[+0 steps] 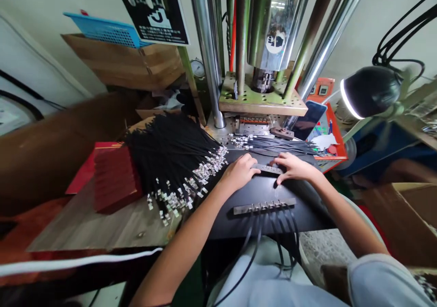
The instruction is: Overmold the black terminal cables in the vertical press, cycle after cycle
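Observation:
A metal bar (268, 168) lies across the dark work surface (225, 220). At its left end, my left hand (240, 171) has its fingers closed on it. My right hand (292, 167) is at the bar's right end, with thumb and fingers set apart around that end. Nearer to me lies a second slotted metal bar (264, 206), holding several black cables (261, 229) that hang over the front edge. Behind my hands is a small row of black cables (276, 144) with light connectors. To the left rests a large pile of black cables (170, 148) with metal ends.
The press (262, 101) with upright rods stands behind the work surface. A dark red block (114, 179) is at the left. A lamp (370, 91) and an orange tray (336, 132) are at the right. Cardboard boxes (403, 225) flank both sides.

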`<state>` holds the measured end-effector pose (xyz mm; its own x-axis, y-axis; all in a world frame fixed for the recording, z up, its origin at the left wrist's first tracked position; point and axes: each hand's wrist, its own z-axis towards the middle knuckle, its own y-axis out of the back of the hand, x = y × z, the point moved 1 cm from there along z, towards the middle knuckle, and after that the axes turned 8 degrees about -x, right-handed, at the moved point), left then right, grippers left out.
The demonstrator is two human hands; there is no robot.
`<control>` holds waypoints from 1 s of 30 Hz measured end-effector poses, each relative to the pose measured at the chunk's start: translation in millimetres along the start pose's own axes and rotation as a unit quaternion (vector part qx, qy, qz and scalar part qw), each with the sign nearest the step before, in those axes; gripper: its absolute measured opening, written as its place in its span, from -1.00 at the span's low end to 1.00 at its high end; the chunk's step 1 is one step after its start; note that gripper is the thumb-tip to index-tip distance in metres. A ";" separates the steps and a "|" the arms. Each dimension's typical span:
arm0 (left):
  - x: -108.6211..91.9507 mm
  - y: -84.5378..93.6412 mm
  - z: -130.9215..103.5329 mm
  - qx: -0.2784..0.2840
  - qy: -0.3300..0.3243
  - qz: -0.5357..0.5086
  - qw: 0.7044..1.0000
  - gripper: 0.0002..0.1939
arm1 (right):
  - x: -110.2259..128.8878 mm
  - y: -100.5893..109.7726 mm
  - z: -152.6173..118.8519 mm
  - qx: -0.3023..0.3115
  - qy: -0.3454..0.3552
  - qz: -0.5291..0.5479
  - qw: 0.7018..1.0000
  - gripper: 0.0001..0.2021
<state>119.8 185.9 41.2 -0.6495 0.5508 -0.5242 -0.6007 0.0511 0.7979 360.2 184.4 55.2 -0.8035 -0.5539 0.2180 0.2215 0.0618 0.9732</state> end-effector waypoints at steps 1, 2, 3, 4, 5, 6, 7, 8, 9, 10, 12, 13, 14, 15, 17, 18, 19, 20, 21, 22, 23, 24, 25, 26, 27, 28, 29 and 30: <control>0.0 -5.8 0.9 0.016 0.002 0.023 1.000 -0.81 | -8.6 0.1 1.8 0.001 -0.025 0.003 1.000 -0.31; -0.6 -9.6 1.7 0.027 0.006 0.036 0.999 -0.80 | -16.2 1.3 4.2 -0.003 -0.051 0.009 0.999 -0.26; -1.9 -10.8 1.9 0.036 0.009 0.040 0.999 -0.80 | -21.9 3.7 5.8 -0.006 -0.070 0.020 0.997 -0.29; -4.0 -9.2 1.3 0.043 0.010 0.044 0.998 -0.80 | -25.0 7.2 5.2 -0.015 -0.077 0.037 0.996 -0.37; -6.6 -4.4 -0.4 0.050 0.010 0.057 0.997 -0.80 | -25.1 11.3 1.5 -0.026 -0.072 0.058 0.995 -0.48; -9.5 3.3 -3.6 0.053 0.009 0.079 0.995 -0.79 | -22.0 15.4 -5.7 -0.040 -0.061 0.078 0.994 -0.59; -12.6 13.7 -8.5 0.053 0.015 0.106 0.993 -0.77 | -15.9 18.8 -16.2 -0.053 -0.049 0.097 0.993 -0.66; -15.4 25.8 -15.5 0.053 0.032 0.132 0.989 -0.74 | -7.0 20.6 -29.3 -0.062 -0.040 0.117 0.990 -0.69; -17.8 38.4 -24.4 0.062 0.061 0.148 0.985 -0.72 | 4.0 20.1 -44.1 -0.064 -0.031 0.139 0.988 -0.71; -19.8 49.9 -35.1 0.087 0.101 0.142 0.981 -0.71 | 16.6 16.8 -59.2 -0.056 -0.019 0.158 0.986 -0.72; -23.7 64.4 -60.6 0.204 0.180 0.060 0.960 -0.70 | 42.8 3.2 -86.4 -0.043 0.008 0.162 0.986 -0.76; -26.1 66.4 -74.0 0.259 0.207 0.017 0.943 -0.64 | 54.6 -5.8 -96.7 -0.051 0.020 0.141 0.988 -0.76; -28.7 65.0 -86.5 0.289 0.227 -0.008 0.930 -0.61 | 64.4 -15.1 -104.2 -0.067 0.030 0.110 0.991 -0.76; -31.1 60.6 -97.4 0.285 0.241 -0.010 0.928 -0.62 | 71.7 -23.5 -108.8 -0.089 0.040 0.073 0.993 -0.75; -35.0 46.6 -111.5 0.202 0.258 0.043 0.944 -0.78 | 76.9 -34.0 -109.1 -0.139 0.059 0.006 0.989 -0.74; -36.5 38.7 -113.5 0.149 0.257 0.078 0.952 -0.86 | 74.5 -34.9 -104.9 -0.160 0.073 -0.022 0.984 -0.75; -37.6 31.4 -111.4 0.100 0.248 0.110 0.957 -0.85 | 68.6 -32.6 -97.8 -0.179 0.082 -0.049 0.979 -0.75; -38.3 25.3 -104.5 0.055 0.234 0.139 0.961 -0.81 | 59.4 -27.3 -87.5 -0.191 0.082 -0.075 0.975 -0.75; -38.5 21.0 -92.7 0.011 0.222 0.171 0.960 -0.78 | 47.6 -19.6 -74.0 -0.195 0.071 -0.097 0.973 -0.75; -38.1 18.6 -76.2 -0.034 0.215 0.203 0.955 -0.75 | 33.6 -10.0 -57.3 -0.190 0.052 -0.113 0.974 -0.74; -36.8 17.9 -55.7 -0.080 0.213 0.236 0.945 -0.72 | 18.3 0.3 -37.6 -0.180 0.027 -0.122 0.976 -0.74; -34.4 18.5 -32.2 -0.117 0.221 0.266 0.931 -0.69 | 2.5 10.6 -15.6 -0.169 -0.002 -0.119 0.978 -0.72; -30.5 19.7 -7.1 -0.137 0.230 0.288 0.920 -0.65 | -12.8 19.8 8.0 -0.163 -0.027 -0.105 0.981 -0.71; -24.8 21.3 18.3 -0.148 0.238 0.301 0.912 -0.63 | -27.0 27.2 32.3 -0.162 -0.051 -0.081 0.982 -0.70; -17.5 23.1 42.8 -0.147 0.239 0.308 0.909 -0.61 | -39.7 32.4 56.0 -0.169 -0.073 -0.054 0.981 -0.68; -8.5 24.8 65.2 -0.134 0.245 0.311 0.909 -0.59 | -50.4 34.9 78.2 -0.174 -0.087 -0.039 0.980 -0.66; 1.7 26.2 85.0 -0.108 0.252 0.308 0.911 -0.57 | -59.2 35.1 98.1 -0.182 -0.099 -0.025 0.978 -0.64; 12.5 27.3 102.1 -0.085 0.258 0.304 0.913 -0.55 | -66.3 33.2 115.1 -0.192 -0.110 -0.017 0.975 -0.61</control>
<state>142.9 279.2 86.8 -0.9939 -0.0329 -0.1052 -0.0914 -0.2874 0.9534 357.2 318.7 81.5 -0.9040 -0.3557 0.2372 0.3486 -0.2921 0.8906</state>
